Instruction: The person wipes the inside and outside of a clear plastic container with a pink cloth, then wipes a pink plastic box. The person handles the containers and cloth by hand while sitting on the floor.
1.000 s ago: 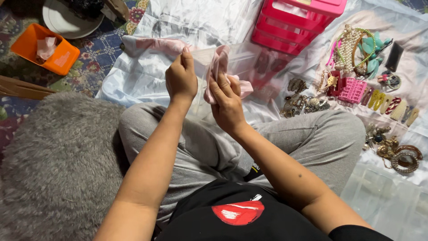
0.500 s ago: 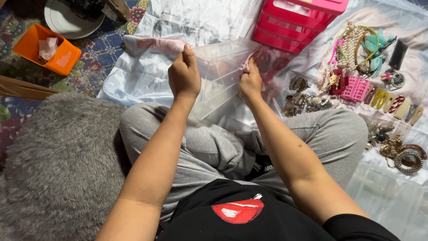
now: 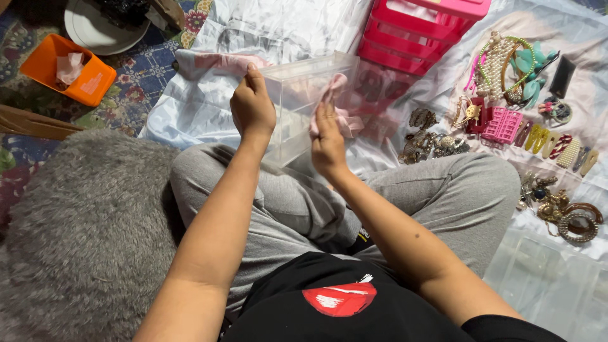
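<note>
Left hand (image 3: 252, 106): fingers pinch clear box (image 3: 303, 104) at its left wall.
Right hand (image 3: 328, 140): fingers press pink cloth (image 3: 335, 104) inside the box (apparently wiping).

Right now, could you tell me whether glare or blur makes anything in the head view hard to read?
Head view: even, soft light; clear plastic box see-through, edges faint; white sheet glossy with pale sheen; left hand and right hand with pink cloth slightly soft; jewellery sharp.
</note>
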